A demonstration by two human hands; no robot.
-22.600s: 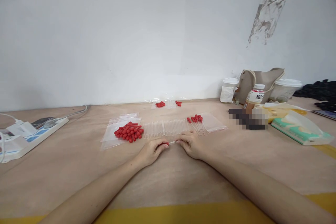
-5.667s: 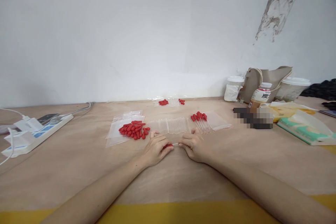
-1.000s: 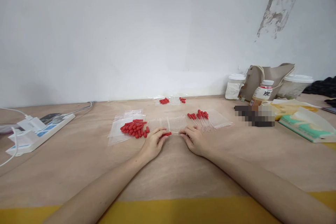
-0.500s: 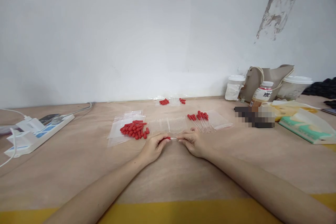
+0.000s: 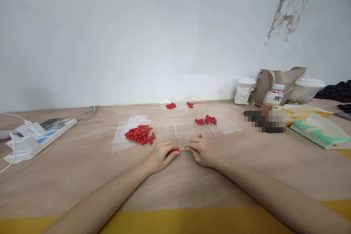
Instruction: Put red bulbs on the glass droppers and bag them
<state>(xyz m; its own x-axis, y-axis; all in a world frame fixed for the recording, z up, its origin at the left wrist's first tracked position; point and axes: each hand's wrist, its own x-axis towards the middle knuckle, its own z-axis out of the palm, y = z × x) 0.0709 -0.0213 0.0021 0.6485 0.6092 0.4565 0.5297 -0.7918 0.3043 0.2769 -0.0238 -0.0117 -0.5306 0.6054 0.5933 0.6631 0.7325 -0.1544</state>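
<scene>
Fingers of both hands are pinched shut in the head view: those of the left hand (image 5: 160, 158) grip a red bulb (image 5: 175, 150), those of the right hand (image 5: 201, 151) a thin clear tube (image 5: 182, 149). We see the two pieces meet end to end over the worktop (image 5: 178, 186), in front of the row of clear tubes (image 5: 164, 131), though how deep the tube sits we cannot tell. What has just changed is that both hands have drawn back from that row and more red shows past the left fingers; for the work in hand, we judge this pair is still being fitted. Left of the row lies the pile of red bulbs (image 5: 137, 134), a couple just apart from it; right of the row, the fan of bulb-tipped tubes (image 5: 210, 120). Against the frame from several seconds earlier, we find that fan now reaching closer to the row, with bulbs added on its near side, while the pile's stragglers look fewer.
</scene>
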